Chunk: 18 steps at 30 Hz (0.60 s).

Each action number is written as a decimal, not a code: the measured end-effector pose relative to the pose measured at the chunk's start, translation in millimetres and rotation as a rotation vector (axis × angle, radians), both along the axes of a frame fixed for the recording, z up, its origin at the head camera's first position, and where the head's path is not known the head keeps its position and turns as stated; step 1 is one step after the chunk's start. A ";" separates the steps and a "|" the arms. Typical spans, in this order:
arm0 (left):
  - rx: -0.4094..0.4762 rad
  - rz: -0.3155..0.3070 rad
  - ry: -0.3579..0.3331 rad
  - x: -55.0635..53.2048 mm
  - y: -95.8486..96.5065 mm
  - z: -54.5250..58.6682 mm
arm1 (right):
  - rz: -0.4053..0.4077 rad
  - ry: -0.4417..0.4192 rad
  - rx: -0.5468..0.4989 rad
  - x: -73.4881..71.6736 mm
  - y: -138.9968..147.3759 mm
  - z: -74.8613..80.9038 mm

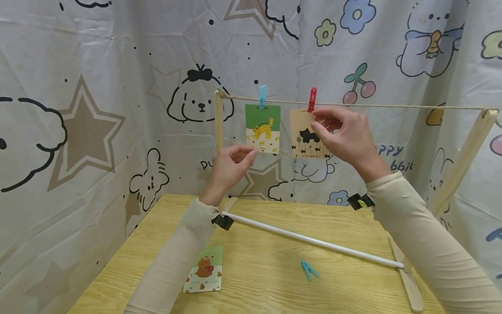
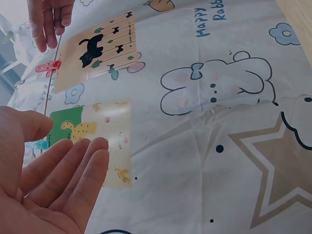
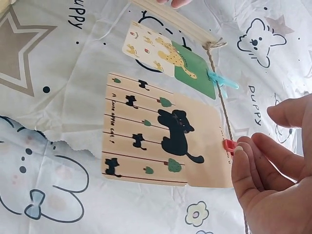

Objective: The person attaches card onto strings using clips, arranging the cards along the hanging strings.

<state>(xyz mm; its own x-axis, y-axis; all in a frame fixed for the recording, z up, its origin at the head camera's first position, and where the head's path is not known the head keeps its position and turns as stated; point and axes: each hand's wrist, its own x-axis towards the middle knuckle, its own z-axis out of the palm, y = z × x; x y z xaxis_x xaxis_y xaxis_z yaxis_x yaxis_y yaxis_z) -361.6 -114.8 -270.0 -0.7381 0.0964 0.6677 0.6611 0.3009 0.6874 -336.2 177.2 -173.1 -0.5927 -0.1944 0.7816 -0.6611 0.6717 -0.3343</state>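
A red clothespin (image 1: 312,99) sits on the twine and a peach card (image 1: 302,126) with a black cat hangs below it. My right hand (image 1: 345,133) is beside that card's upper right corner, thumb and fingertips apart; whether they touch the card is unclear. To the left, a light blue clothespin (image 1: 262,96) carries a green and cream card (image 3: 165,61) with a yellow spotted animal. My left hand (image 1: 232,168) is near its lower left corner, fingers loosely bent and holding nothing, as the left wrist view (image 2: 63,180) shows.
The twine (image 1: 392,106) runs between two wooden posts (image 1: 464,161). A white rod (image 1: 313,240) joins their bases above the wooden table (image 1: 266,279). On the table lie a blue clothespin (image 1: 309,269) and a bear card (image 1: 205,270), partly behind my left sleeve. Patterned curtain (image 1: 149,65) surrounds the table.
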 end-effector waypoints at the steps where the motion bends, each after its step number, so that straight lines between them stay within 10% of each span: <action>1: -0.004 0.004 -0.002 0.4 -0.3 -0.8 | 0.003 -0.001 -0.004 0.1 0.5 -2.2; 18: -0.037 0.019 -0.038 6.0 -9.1 -17.1 | 0.014 -0.060 -0.035 4.5 8.7 -51.6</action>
